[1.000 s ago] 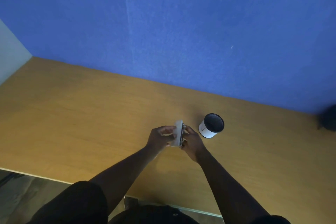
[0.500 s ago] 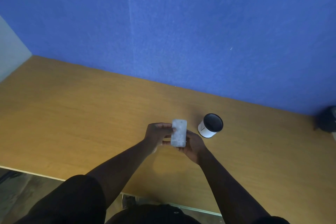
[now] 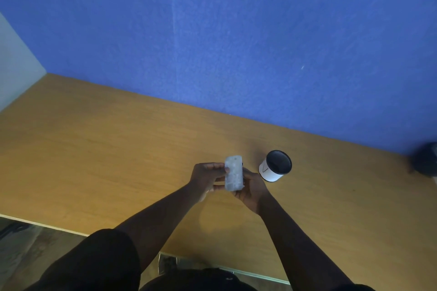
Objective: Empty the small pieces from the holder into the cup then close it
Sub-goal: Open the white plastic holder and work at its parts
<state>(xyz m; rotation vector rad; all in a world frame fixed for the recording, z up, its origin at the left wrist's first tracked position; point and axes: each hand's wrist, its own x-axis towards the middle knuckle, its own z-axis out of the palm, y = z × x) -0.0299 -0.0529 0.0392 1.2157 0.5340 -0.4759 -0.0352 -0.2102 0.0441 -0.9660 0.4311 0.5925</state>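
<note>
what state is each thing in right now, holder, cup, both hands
holder: translucent plastic, held above the table between both hands, broad face toward the camera; open or closed cannot be told
cup: white, dark inside, upright on the table, mouth open, right of the holder, untouched
left hand: gripping the holder's left side
right hand: cradling the holder from beneath and the right

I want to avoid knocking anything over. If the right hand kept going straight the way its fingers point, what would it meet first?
Probably the white cup, just beyond the right hand holding the holder; depth is unclear, so it might pass beside it.
</note>
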